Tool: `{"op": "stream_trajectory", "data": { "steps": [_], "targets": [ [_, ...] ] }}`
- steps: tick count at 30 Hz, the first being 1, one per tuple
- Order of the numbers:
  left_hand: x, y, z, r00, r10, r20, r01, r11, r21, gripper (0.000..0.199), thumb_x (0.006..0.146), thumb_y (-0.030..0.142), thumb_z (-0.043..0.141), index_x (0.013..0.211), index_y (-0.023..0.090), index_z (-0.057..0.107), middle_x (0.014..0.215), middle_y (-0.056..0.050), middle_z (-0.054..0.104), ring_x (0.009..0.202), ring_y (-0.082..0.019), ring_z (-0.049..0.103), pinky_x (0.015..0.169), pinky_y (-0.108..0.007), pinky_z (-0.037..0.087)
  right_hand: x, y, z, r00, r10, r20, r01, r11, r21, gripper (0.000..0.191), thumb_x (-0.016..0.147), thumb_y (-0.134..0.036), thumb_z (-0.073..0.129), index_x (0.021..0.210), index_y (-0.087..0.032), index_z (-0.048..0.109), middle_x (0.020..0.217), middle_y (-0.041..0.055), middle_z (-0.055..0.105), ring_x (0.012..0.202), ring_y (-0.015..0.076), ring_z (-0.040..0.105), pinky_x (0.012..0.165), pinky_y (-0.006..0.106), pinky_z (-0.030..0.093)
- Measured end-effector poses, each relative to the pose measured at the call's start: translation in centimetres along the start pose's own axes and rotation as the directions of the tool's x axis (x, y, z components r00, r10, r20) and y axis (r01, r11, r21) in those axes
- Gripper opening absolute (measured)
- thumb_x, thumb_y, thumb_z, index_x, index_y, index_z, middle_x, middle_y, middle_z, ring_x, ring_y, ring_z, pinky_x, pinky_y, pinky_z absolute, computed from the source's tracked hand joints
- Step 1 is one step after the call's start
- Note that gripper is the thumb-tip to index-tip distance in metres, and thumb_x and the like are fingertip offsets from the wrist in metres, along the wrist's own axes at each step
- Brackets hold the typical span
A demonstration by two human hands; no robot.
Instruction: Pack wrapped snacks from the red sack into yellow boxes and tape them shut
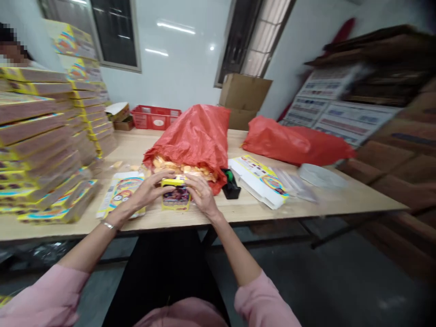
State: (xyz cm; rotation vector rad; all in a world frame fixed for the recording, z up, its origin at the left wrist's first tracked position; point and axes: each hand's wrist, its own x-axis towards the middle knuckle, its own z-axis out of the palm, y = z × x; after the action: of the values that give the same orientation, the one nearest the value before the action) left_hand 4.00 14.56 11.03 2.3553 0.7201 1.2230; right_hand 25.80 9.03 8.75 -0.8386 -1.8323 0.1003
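Between my two hands a small yellow box (175, 200) with a dark picture on its front stands at the table's near side. My left hand (155, 188) grips its left side, fingers over the top. On the other side my right hand (201, 193) has its fingers closed against the upper right edge. Just behind the box, a red plastic sack (197, 131) lies with its mouth toward me, spilling small orange-yellow wrapped pieces (166, 164). A flat printed carton (119, 193) lies under my left forearm. To the right of my right hand sits a black tape dispenser (232, 187) with green tape.
Tall stacks of yellow-edged boxes (37, 145) fill the table's left. Behind stand a red crate (155, 118) and a cardboard box (243, 97). Rightward lie an unfolded white carton (259, 181), another red sack (293, 143) and clear plastic bags (299, 184). A person (13, 50) is at the far left.
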Motion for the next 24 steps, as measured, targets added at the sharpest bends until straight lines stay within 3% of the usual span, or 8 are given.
{"op": "stream_trajectory", "data": {
  "steps": [3,5,8,9,11,13,18,24],
  "targets": [
    [0.6,-0.5,0.4,0.997,-0.056,-0.047,0.057,0.998,0.029,0.046,0.083,0.057,0.063,0.11,0.021,0.071,0.115,-0.011,0.071,0.106,-0.026,0.066,0.092,-0.039,0.054,-0.3,0.4,-1.6,0.997,0.063,-0.042,-0.064,0.997,-0.032,0.027,0.093,-0.024,0.057,0.118,-0.024,0.065,0.13,0.0083,0.063,0.124,0.0208,0.055,0.107,0.04,0.041],
    [0.8,-0.7,0.6,0.997,-0.06,-0.058,0.062,0.997,0.041,0.045,0.083,0.059,0.061,0.108,0.023,0.071,0.112,-0.009,0.071,0.101,-0.025,0.066,0.083,-0.036,0.055,-1.2,1.8,-4.0,0.961,0.176,-0.214,-0.194,0.979,-0.067,0.025,0.093,-0.03,0.056,0.114,-0.021,0.066,0.119,0.0102,0.066,0.113,0.0208,0.06,0.098,0.036,0.047],
    [0.9,-0.5,1.1,0.997,-0.019,-0.078,0.025,0.997,0.075,0.044,0.085,0.06,0.057,0.107,0.025,0.072,0.108,-0.008,0.07,0.099,-0.025,0.064,0.084,-0.036,0.054,-3.1,5.3,-8.6,0.756,0.387,-0.528,-0.517,0.848,-0.119,0.027,0.09,-0.039,0.055,0.099,-0.016,0.067,0.096,0.0103,0.066,0.083,0.0198,0.061,0.08,0.035,0.051],
    [0.9,-0.3,1.3,0.995,-0.009,-0.095,0.018,0.996,0.089,0.043,0.086,0.06,0.056,0.107,0.026,0.072,0.107,-0.007,0.069,0.099,-0.024,0.063,0.086,-0.037,0.053,-3.8,6.6,-10.0,0.701,0.455,-0.549,-0.612,0.779,-0.135,0.028,0.085,-0.041,0.059,0.094,-0.016,0.067,0.092,0.0098,0.064,0.08,0.02,0.059,0.081,0.036,0.049],
    [0.9,-0.1,1.7,0.989,-0.004,-0.147,0.021,0.993,0.113,0.041,0.089,0.058,0.053,0.107,0.025,0.072,0.106,-0.007,0.068,0.101,-0.024,0.062,0.088,-0.038,0.052,-4.7,9.0,-12.1,0.654,0.55,-0.52,-0.697,0.704,-0.133,0.029,0.075,-0.046,0.067,0.08,-0.017,0.067,0.081,0.0063,0.06,0.08,0.0207,0.056,0.083,0.037,0.047],
    [0.9,-0.1,2.0,0.984,-0.002,-0.18,0.026,0.991,0.133,0.039,0.09,0.056,0.053,0.107,0.025,0.072,0.107,-0.007,0.068,0.103,-0.024,0.062,0.09,-0.039,0.052,-5.2,10.7,-12.9,0.652,0.604,-0.457,-0.717,0.687,-0.115,0.029,0.069,-0.048,0.07,0.07,-0.019,0.065,0.071,0.0025,0.057,0.08,0.0211,0.055,0.082,0.035,0.046],
    [1.1,-0.8,2.0,0.987,0.026,-0.159,0.005,0.981,0.193,0.04,0.089,0.056,0.053,0.106,0.025,0.072,0.107,-0.006,0.068,0.101,-0.024,0.063,0.092,-0.04,0.052,-4.9,12.2,-12.5,0.621,0.722,-0.306,-0.754,0.656,0.019,0.034,0.065,-0.05,0.07,0.054,-0.019,0.061,0.055,-0.0013,0.055,0.066,0.0173,0.053,0.065,0.028,0.041],
    [1.1,-1.5,1.7,0.989,0.065,-0.136,-0.031,0.97,0.24,0.039,0.089,0.055,0.056,0.107,0.023,0.071,0.108,-0.007,0.069,0.101,-0.024,0.065,0.089,-0.038,0.054,-5.1,12.0,-12.6,0.511,0.829,-0.227,-0.79,0.558,0.256,0.037,0.063,-0.053,0.073,0.074,-0.017,0.072,0.076,0.0049,0.069,0.066,0.0175,0.056,0.057,0.027,0.037]
  ]
}}
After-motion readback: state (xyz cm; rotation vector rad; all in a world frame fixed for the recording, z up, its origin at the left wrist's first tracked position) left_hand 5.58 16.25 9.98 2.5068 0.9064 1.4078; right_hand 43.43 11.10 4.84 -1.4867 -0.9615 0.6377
